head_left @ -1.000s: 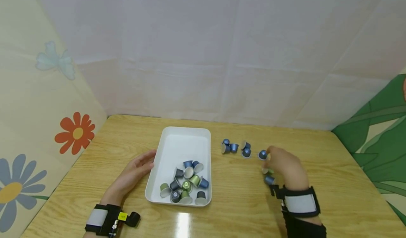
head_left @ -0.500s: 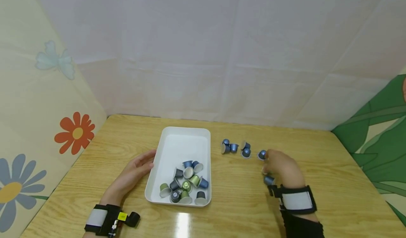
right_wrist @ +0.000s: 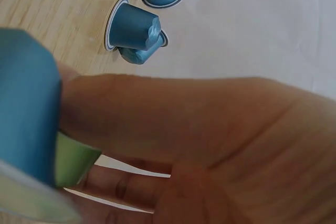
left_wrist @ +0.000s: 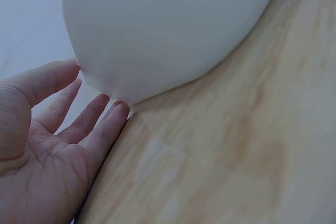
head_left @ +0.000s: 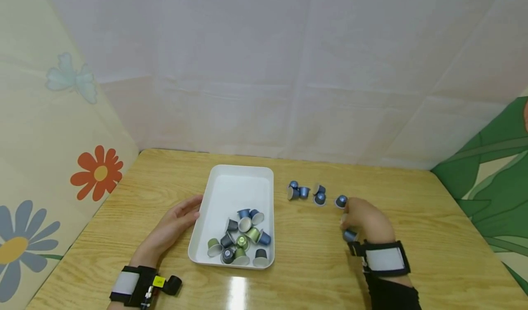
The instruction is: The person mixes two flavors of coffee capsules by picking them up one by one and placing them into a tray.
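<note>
My left hand (head_left: 176, 224) touches the left wall of a white tray (head_left: 202, 227) with relaxed fingers; its fingertips (left_wrist: 118, 109) meet the tray's outer side. Several green, blue and dark coffee capsules lie in the tray's near half. Over on the right, my right hand (head_left: 367, 219) is down at the table, thumb and fingers around a green coffee capsule (right_wrist: 73, 161), which the hand hides from the head view. A blue capsule (head_left: 349, 235) lies just below that hand, looming large in the right wrist view. Another blue capsule (head_left: 341, 201) stands beside its knuckles.
Several blue capsules (head_left: 304, 192) lie in a loose group on the wooden table (head_left: 305, 255), right of the tray. A pale cloth (head_left: 288, 94) rises along the table's back edge. Patterned cloths hang at the left and right.
My right hand has lowered slightly toward me, over the green capsule that partly showed one second ago. The left hand and the tray have stayed nearly in place.
</note>
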`<state>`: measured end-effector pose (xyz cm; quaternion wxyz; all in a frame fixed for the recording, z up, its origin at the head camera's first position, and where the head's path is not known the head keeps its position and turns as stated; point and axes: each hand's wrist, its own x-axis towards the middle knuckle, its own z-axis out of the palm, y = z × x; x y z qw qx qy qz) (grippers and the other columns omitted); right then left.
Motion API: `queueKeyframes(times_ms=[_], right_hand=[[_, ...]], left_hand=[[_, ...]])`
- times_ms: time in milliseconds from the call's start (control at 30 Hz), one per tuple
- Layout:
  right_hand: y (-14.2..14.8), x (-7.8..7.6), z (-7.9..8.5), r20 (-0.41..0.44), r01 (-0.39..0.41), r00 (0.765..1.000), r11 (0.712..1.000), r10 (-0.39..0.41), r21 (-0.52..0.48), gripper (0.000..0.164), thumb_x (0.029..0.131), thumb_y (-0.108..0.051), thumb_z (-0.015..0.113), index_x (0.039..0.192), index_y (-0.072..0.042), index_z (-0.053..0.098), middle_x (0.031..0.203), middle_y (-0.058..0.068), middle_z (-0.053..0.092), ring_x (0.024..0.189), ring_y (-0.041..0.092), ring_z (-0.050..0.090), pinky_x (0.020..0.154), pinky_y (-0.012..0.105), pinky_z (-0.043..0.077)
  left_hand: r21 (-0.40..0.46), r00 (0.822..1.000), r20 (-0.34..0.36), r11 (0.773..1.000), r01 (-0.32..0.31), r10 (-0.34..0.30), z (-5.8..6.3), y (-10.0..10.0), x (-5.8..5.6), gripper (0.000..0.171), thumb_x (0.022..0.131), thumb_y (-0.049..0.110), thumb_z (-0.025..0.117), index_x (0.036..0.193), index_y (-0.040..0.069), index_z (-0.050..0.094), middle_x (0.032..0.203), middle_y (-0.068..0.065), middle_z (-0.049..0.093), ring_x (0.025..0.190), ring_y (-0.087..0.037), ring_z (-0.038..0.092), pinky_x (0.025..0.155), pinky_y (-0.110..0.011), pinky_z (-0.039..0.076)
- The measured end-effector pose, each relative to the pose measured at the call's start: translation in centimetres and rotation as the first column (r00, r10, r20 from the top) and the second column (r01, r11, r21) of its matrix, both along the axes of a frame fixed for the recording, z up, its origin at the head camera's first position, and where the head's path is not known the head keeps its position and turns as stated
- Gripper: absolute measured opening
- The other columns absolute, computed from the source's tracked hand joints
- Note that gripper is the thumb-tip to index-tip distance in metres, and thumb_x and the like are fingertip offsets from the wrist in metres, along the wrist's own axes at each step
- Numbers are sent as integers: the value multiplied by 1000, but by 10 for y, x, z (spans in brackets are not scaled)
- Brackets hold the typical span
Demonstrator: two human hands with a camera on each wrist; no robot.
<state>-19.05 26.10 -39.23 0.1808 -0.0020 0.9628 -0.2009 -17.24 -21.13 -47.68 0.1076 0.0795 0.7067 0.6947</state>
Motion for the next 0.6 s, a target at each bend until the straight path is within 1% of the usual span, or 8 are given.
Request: queueKeyframes(times_ms=[133, 200, 433, 600], right_hand=[[-1, 1, 0, -8, -6, 1000, 1000, 6, 4, 18, 72, 2, 76, 84, 5, 62, 79, 8, 55, 71, 24, 49, 62, 34, 47], [-2, 1, 0, -9, -8, 1000, 1000, 8, 3, 17, 72, 3, 75, 83, 5, 62, 78, 7, 55, 70, 23, 48, 61, 33, 45], [-3, 0, 3, -10, -21, 1000, 999, 20, -26, 18, 75, 4, 71, 92, 9, 64, 86, 11, 59, 74, 25, 51, 65, 36, 49], [-2, 0, 4, -21, -42, 999, 999, 42, -15, 17, 78, 4, 65, 94, 9, 65, 87, 11, 59, 74, 25, 52, 65, 36, 48]], left_hand=[[0, 1000, 2, 1000, -4, 4, 0, 0, 0, 60, 99, 14, 61, 150, -1, 34, 155, -18, 34, 142, -30, 32, 100, -17, 41], [-2, 1000, 1, 1000, -5, 5, 0, 0, 0, 60, 99, 14, 61, 150, -1, 35, 155, -18, 35, 141, -30, 33, 100, -18, 41], [-15, 1000, -7, 1000, -9, 9, 1, -1, 0, 60, 98, 16, 62, 150, 0, 36, 154, -17, 36, 140, -28, 34, 100, -18, 41], [-11, 1000, -5, 1000, -7, 7, 1, -1, 0, 60, 98, 15, 62, 150, 0, 36, 154, -18, 36, 141, -30, 34, 100, -18, 41]])
